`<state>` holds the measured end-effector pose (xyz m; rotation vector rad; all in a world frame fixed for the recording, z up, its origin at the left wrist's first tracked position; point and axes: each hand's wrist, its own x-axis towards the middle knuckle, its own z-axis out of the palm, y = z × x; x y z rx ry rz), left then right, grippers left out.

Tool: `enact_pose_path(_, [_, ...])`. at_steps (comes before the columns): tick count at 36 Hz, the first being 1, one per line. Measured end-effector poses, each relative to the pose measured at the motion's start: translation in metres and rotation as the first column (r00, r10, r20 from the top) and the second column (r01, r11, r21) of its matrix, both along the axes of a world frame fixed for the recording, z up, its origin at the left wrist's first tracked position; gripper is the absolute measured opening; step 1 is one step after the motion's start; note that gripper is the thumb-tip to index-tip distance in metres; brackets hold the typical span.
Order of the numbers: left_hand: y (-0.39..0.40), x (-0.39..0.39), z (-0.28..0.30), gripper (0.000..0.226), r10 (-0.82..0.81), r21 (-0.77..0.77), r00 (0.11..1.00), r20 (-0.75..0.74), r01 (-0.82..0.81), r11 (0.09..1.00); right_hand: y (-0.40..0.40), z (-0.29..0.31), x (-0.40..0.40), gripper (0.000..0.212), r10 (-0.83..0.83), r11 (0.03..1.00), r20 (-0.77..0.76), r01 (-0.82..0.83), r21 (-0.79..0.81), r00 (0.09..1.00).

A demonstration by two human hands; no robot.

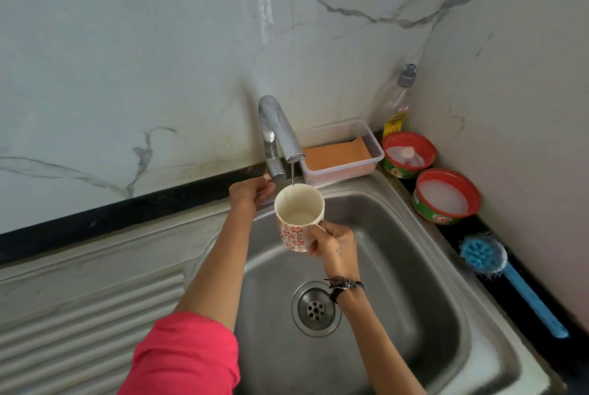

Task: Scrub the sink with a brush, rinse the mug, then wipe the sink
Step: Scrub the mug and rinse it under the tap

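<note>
The right hand (334, 243) grips the mug (298, 217) upright by its handle, directly under the tap (280, 130) stream over the sink (414, 235), while the left hand (251, 192) grasps the tap base.

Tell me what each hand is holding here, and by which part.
The right hand holds the red-patterned mug by its handle, under the faucet stream. The left hand holds nothing; it reaches to the faucet's base, fingers partly hidden.
</note>
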<state>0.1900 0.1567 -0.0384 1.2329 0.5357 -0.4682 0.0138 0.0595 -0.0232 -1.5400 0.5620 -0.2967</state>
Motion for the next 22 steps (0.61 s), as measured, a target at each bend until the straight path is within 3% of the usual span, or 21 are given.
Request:
enact_pose_path(16, [-0.004,-0.011,0.019,0.010,0.045,0.029,0.999,-0.012,-0.045,0.999,-0.012,-0.015,0.001,0.032,-0.030,0.998,-0.020,0.030,0.048,0.999])
enact_pose_path(22, [-0.003,-0.011,0.020,0.020,0.036,0.008,0.999,-0.016,-0.036,0.999,-0.010,-0.017,0.002,0.032,-0.034,0.997,-0.024,0.036,0.062,0.999])
